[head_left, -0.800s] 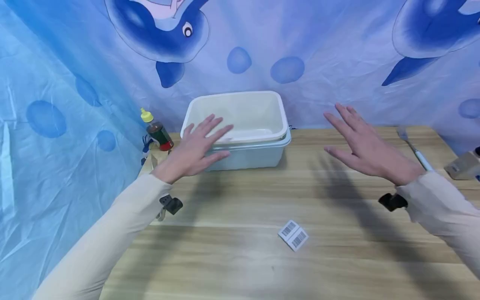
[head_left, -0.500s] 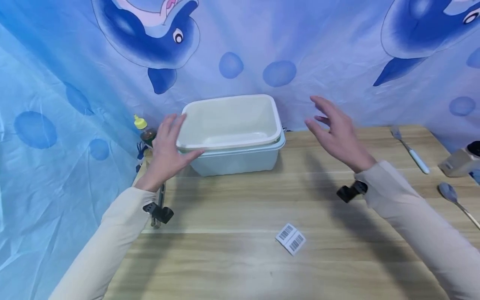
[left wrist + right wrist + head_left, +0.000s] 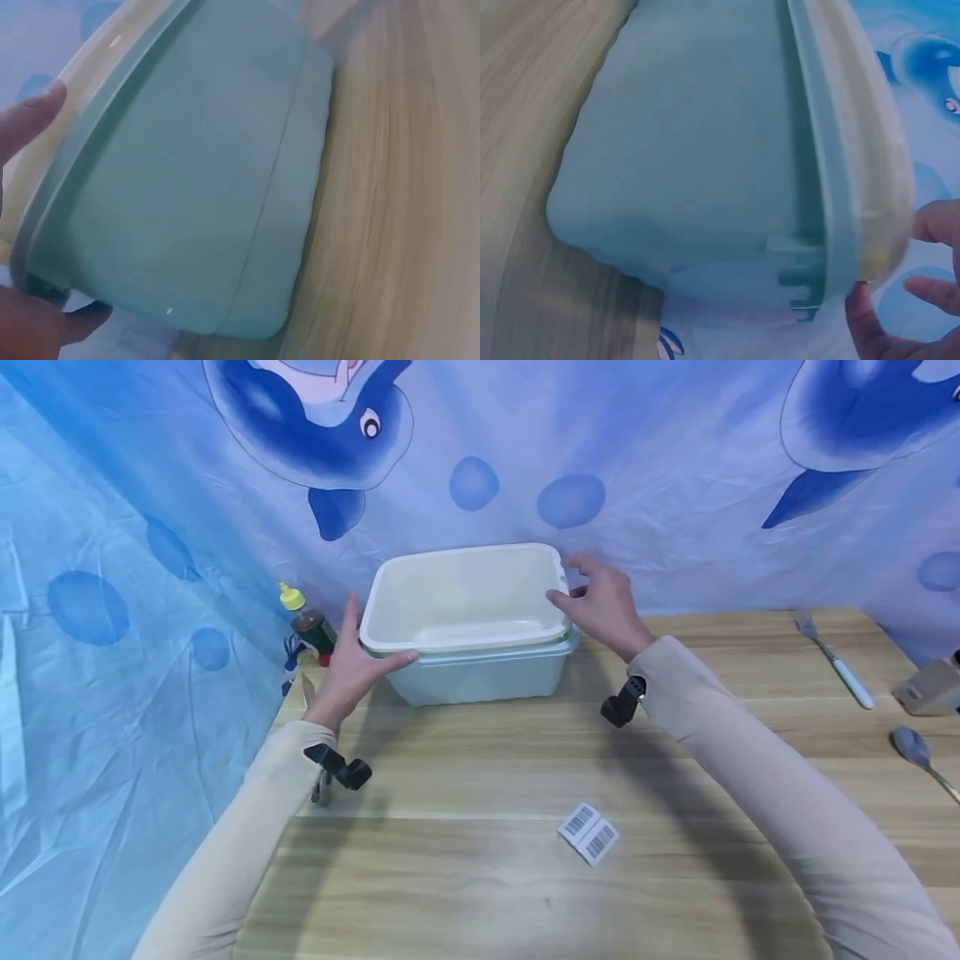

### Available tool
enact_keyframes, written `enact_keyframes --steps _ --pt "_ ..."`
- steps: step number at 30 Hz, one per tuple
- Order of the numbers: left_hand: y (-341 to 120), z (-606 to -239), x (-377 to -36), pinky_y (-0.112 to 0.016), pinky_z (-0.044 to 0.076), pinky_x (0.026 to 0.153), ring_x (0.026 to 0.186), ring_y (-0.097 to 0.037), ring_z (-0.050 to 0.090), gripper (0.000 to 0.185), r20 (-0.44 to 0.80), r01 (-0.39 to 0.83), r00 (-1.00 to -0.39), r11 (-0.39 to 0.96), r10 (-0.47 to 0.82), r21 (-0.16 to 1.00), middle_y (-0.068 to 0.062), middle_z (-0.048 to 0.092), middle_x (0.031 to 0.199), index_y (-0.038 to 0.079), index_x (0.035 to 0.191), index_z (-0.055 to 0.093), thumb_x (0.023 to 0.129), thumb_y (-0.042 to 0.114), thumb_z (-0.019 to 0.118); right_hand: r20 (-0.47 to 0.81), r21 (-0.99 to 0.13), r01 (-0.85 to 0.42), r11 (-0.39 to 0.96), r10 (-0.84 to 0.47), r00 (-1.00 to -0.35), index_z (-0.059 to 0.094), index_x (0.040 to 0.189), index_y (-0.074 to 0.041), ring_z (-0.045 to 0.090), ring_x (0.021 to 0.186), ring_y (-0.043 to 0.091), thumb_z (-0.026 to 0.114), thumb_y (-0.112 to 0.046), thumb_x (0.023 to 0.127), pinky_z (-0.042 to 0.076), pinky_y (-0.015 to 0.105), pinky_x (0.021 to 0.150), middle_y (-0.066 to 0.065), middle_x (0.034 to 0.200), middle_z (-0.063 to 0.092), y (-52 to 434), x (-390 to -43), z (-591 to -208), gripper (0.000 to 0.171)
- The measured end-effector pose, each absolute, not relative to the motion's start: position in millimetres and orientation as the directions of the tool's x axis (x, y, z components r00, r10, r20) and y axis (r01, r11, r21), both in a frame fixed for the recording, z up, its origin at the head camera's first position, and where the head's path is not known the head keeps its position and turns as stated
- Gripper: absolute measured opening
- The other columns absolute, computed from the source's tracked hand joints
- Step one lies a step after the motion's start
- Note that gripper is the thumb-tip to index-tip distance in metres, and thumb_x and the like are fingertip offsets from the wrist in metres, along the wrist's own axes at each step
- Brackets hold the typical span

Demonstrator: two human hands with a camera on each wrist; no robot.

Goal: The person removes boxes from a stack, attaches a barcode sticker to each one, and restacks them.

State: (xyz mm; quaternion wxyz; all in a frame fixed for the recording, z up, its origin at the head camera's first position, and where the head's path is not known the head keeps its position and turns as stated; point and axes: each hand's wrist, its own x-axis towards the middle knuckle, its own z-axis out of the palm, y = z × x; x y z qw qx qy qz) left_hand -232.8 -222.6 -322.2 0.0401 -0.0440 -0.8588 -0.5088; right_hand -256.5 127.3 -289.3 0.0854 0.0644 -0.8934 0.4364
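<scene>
The person wears a plain, pale beige left sleeve (image 3: pixel 243 835) and matching right sleeve (image 3: pixel 765 785), with a black strap (image 3: pixel 637 686) and small, blocky black device (image 3: pixel 618 710) at each wrist.

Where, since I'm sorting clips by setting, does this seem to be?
Probably a makeshift indoor filming corner: a blue cartoon sheet hangs behind a wooden table, and wrist cameras are in view.
</scene>
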Motion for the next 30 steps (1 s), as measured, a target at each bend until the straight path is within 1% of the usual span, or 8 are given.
enact_keyframes --steps 2,5,8,11,15,19,25,30 --pt "-221.4 -324.5 -234.0 -0.05 0.015 0.121 0.148 -0.02 0.018 0.127 0.112 0.109 -0.993 0.458 0.021 0.882 0.002 0.012 0.163 0.033 0.154 -0.007 0.069 0.038 0.087 0.202 -0.757 -0.193 0.625 -0.057 -0.978 0.054 0.133 -0.007 0.064 0.105 0.029 0.067 -0.026 0.089 0.054 0.041 0.088 0.018 0.131 0.058 125.3 -262.0 -291.6 0.05" --pt "-221.5 -327.0 -234.9 -0.052 0.017 0.12 0.144 -0.02 0.026 0.123 0.124 0.116 -0.992 0.452 0.011 0.885 0.002 0.024 0.159 0.032 0.154 0.003 0.066 0.036 0.089 0.214 -0.724 -0.226 0.651 -0.099 -0.972 0.062 0.123 -0.003 0.064 0.099 0.029 0.065 -0.018 0.086 0.05 0.038 0.087 0.02 0.113 0.066 124.9 -270.3 -293.9 0.039" --pt "-222.7 -328.2 -236.7 -0.054 0.023 0.118 0.136 -0.021 0.037 0.11 0.135 0.133 -0.99 0.448 0.027 0.884 0.0 0.038 0.15 0.03 0.151 0.02 0.066 0.035 0.09 0.205 -0.72 -0.242 0.65 -0.135 -0.969 0.067 0.113 -0.004 0.059 0.093 0.024 0.062 -0.014 0.084 0.047 0.033 0.08 0.015 0.101 0.065 127.7 -278.1 -293.8 0.031" --pt "-226.1 -326.4 -237.6 -0.055 0.026 0.116 0.132 -0.023 0.041 0.099 0.109 0.117 -0.993 0.449 0.042 0.886 -0.001 0.043 0.145 0.029 0.148 0.029 0.068 0.035 0.088 0.186 -0.737 -0.234 0.635 -0.142 -0.972 0.069 0.109 -0.006 0.055 0.09 0.021 0.061 -0.013 0.083 0.043 0.029 0.076 0.01 0.096 0.061 129.5 -283.0 -293.2 0.028" --pt "-228.7 -325.4 -237.5 -0.056 0.024 0.117 0.135 -0.023 0.038 0.096 0.073 0.093 -0.995 0.443 0.062 0.892 -0.001 0.039 0.148 0.03 0.149 0.028 0.072 0.034 0.086 0.169 -0.772 -0.2 0.603 -0.108 -0.98 0.07 0.107 -0.008 0.054 0.088 0.019 0.062 -0.013 0.083 0.043 0.027 0.074 0.006 0.092 0.06 131.0 -285.0 -295.0 0.026" --pt "-229.5 -328.1 -237.2 -0.055 0.024 0.117 0.136 -0.023 0.037 0.095 0.08 0.105 -0.994 0.441 0.076 0.891 -0.001 0.038 0.149 0.031 0.149 0.027 0.074 0.033 0.084 0.16 -0.8 -0.169 0.576 -0.067 -0.985 0.07 0.106 -0.009 0.052 0.086 0.019 0.063 -0.013 0.083 0.043 0.027 0.074 0.004 0.089 0.059 130.8 -284.9 -296.6 0.024" --pt "-232.9 -332.2 -237.4 -0.057 0.024 0.117 0.138 -0.024 0.036 0.095 0.08 0.1 -0.995 0.474 0.062 0.875 -0.002 0.037 0.15 0.032 0.15 0.026 0.075 0.039 0.083 0.149 -0.821 -0.154 0.549 -0.054 -0.987 0.071 0.106 -0.009 0.05 0.084 0.018 0.063 -0.013 0.085 0.042 0.026 0.072 0.004 0.088 0.058 129.7 -285.0 -298.3 0.023" --pt "-234.0 -334.2 -237.0 -0.057 0.026 0.116 0.136 -0.024 0.038 0.094 0.079 0.091 -0.996 0.477 0.045 0.874 -0.002 0.037 0.149 0.032 0.149 0.028 0.073 0.044 0.083 0.113 -0.899 -0.101 0.426 0.004 -0.994 0.07 0.104 -0.007 0.046 0.076 0.016 0.063 -0.007 0.084 0.042 0.023 0.062 0.002 0.083 0.051 125.2 -286.2 -301.3 0.021"
